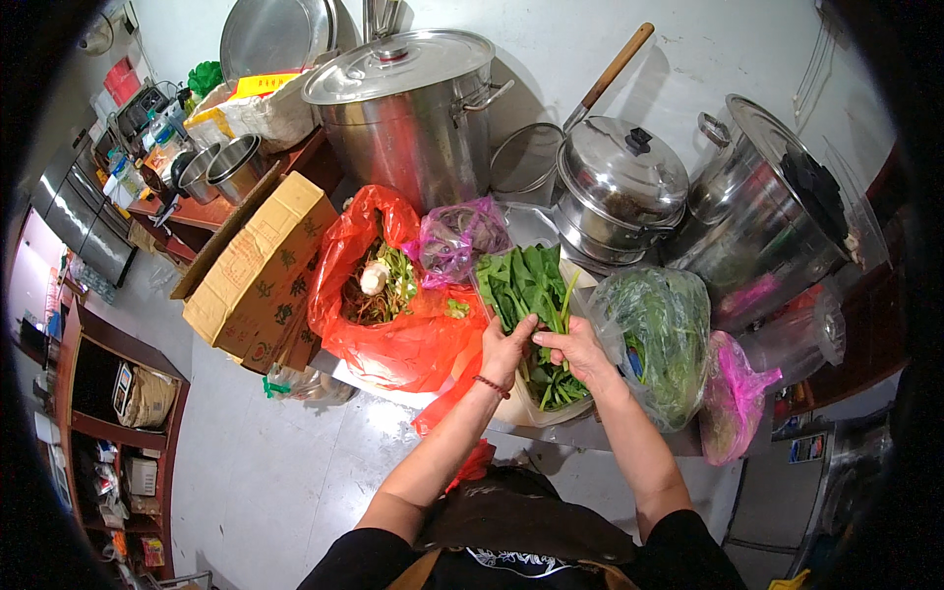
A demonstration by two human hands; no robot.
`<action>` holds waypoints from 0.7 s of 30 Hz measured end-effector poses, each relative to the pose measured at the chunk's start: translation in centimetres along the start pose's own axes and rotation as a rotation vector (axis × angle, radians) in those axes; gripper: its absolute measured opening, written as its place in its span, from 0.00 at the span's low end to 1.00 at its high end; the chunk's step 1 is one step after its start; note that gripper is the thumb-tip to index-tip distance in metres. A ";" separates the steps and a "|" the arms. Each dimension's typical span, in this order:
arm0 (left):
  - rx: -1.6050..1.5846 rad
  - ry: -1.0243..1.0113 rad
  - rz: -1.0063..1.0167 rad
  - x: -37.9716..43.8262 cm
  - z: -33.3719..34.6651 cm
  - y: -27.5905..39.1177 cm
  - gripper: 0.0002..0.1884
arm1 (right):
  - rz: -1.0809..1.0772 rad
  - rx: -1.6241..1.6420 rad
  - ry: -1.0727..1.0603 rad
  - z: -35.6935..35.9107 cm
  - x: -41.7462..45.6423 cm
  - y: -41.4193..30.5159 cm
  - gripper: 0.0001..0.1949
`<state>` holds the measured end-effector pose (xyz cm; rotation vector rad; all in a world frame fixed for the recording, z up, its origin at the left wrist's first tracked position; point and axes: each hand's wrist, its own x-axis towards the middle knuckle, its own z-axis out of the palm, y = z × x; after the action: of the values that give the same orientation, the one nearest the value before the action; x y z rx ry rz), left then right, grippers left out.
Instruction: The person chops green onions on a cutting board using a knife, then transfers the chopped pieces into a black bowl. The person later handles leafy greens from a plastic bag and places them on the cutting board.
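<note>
Both my left hand (507, 352) and my right hand (575, 352) grip a bunch of leafy greens (522, 284) by the stems, thumbs turned toward each other. The broad leaves point away from me. Beneath them is a pale plastic tub (549, 417) with more cut greens (557, 383) in it. Left of my hands, an orange-red plastic bag (398, 350) lies spread wide around root ends, stalks and a white piece (375, 277). To the right of the tub, a clear plastic bag (660, 332) full of green vegetables stands close to my right forearm.
A cardboard box (258, 273) stands at the left edge. Behind are a large lidded steel stockpot (405, 125), a lidded steamer pot (623, 184), a wood-handled strainer (527, 158) and another tall pot (767, 214). Pink bags (734, 405) (464, 236) lie beside the greens.
</note>
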<state>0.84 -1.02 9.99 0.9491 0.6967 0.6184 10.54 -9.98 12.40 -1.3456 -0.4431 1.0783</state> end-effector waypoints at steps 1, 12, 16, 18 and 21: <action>-0.022 0.001 0.000 0.3 -0.2 -0.3 0.11 | -0.005 0.015 0.033 -0.1 0.0 0.0 0.08; -0.401 -0.074 -0.187 0.2 -1.4 0.5 0.04 | 0.000 0.216 0.068 -2.2 -0.7 -0.6 0.08; -0.168 -0.030 0.001 -0.4 0.9 1.5 0.10 | -0.074 0.060 0.143 -0.6 -0.5 0.9 0.08; -0.206 0.016 0.036 -0.1 1.5 1.5 0.09 | -0.082 -0.021 0.109 -0.3 -0.9 1.1 0.08; -0.279 0.096 0.038 0.9 1.1 1.1 0.08 | -0.096 -0.091 0.131 -0.2 -0.9 1.3 0.08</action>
<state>2.03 -0.43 11.18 0.6783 0.6585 0.7768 9.82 -11.03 11.40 -1.4509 -0.4590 0.8938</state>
